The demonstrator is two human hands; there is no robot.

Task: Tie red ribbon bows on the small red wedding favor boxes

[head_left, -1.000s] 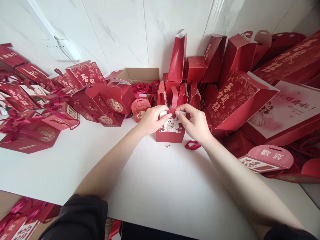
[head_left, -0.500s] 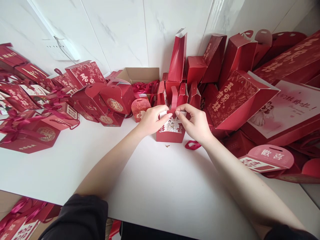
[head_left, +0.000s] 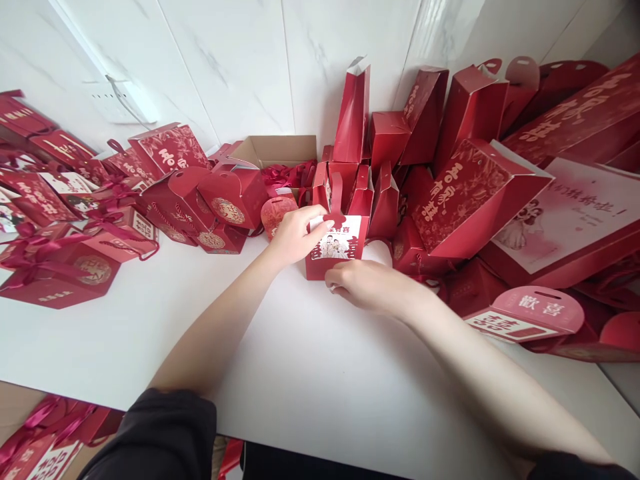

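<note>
A small red gift box [head_left: 334, 245] with a white panel showing a couple stands upright on the table. A red strap handle [head_left: 337, 193] rises from its top. My left hand [head_left: 297, 235] pinches the box's upper edge at the foot of the strap, thumb in front. Low in front of the box, my right hand [head_left: 357, 283] is at the tabletop with its fingers curled together. Its fingertips cover the spot where a tiny brass-coloured piece lay, so what they hold, if anything, is hidden.
Red gift boxes crowd the right side, among them a large box with gold characters [head_left: 465, 197] and a pink-topped box [head_left: 537, 310]. An open cardboard box [head_left: 283, 147] with dark red ribbons stands behind. Ribboned boxes [head_left: 65, 267] fill the left. A tiled wall [head_left: 240, 67] closes the back.
My right hand has left the strap and moved down to the tabletop in front of the box. The tiny brass-coloured piece there is now covered. My left hand stays at the box top.
</note>
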